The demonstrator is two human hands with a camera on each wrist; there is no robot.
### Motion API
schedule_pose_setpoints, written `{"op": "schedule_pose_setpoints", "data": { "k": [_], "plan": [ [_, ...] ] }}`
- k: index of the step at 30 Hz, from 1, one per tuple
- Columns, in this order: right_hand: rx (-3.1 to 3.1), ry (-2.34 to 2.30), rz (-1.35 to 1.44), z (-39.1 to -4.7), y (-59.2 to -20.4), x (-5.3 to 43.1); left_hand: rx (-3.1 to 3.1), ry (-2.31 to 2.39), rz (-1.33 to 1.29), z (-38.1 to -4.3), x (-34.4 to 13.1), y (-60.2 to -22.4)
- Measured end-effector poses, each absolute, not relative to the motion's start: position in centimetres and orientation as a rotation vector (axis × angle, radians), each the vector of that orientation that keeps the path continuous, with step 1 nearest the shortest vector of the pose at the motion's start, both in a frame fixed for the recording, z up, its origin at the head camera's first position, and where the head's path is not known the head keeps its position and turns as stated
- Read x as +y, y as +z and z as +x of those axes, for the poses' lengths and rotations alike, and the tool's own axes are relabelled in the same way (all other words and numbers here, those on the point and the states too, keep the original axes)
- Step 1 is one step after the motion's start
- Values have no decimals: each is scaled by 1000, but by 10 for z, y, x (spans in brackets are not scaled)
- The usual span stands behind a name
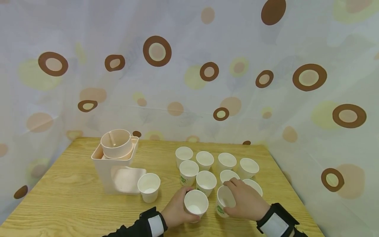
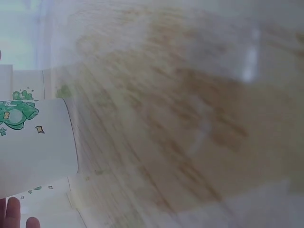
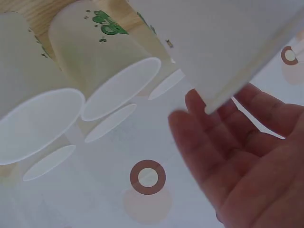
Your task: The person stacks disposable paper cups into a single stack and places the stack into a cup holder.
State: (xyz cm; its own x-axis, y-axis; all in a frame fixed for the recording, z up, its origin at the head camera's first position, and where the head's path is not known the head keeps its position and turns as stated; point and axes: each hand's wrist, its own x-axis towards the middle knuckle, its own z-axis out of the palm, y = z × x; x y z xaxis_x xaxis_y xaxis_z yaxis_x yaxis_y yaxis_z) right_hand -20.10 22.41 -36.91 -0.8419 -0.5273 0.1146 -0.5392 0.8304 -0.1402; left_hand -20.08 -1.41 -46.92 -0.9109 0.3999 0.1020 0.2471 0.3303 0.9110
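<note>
My left hand (image 1: 177, 209) grips a white paper cup (image 1: 196, 203) near the front of the table, fingers and thumb around its side. That cup (image 2: 42, 147) shows a green cartoon print in the left wrist view, with a few fingertips below it. To the right, my right hand (image 1: 248, 202) holds another white paper cup (image 1: 223, 205), thumb on the near side and fingers on the far side. In the right wrist view this cup (image 3: 237, 42) partly covers the fingers. Several more upright paper cups (image 1: 206, 181) stand in rows just behind both hands.
A cream-coloured plastic device (image 1: 103, 174) with a round container (image 1: 116, 144) on top stands at the left of the wooden table (image 1: 59, 204). One paper cup (image 1: 149, 187) stands beside its front tray (image 1: 128, 180). A patterned curtain (image 1: 177, 89) hangs behind the table.
</note>
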Motion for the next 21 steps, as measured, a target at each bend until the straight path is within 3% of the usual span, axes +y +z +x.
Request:
{"op": "schedule_pose_setpoints", "data": {
  "k": [21],
  "plan": [
    [-2788,387,917,-210,-332,197,2506,1573,612,-206,-14,-471]
  ]
}}
